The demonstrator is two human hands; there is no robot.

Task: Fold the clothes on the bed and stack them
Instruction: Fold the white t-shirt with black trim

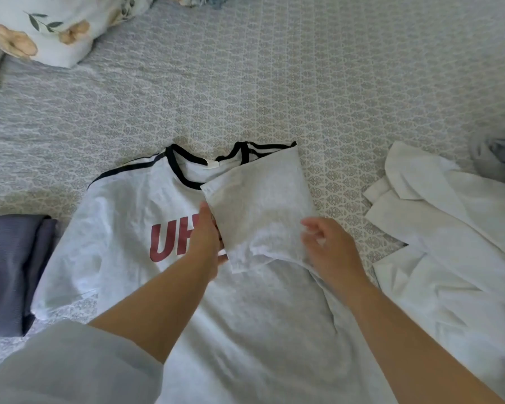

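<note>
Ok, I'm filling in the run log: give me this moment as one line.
step: folding T-shirt | right sleeve folded inward | left hand touching sleeve edge | right hand open over fold | dark folded garment beside

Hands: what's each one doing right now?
Left hand: fingers straight, pressing the folded sleeve edge on the T-shirt.
Right hand: relaxed, holding nothing.
</note>
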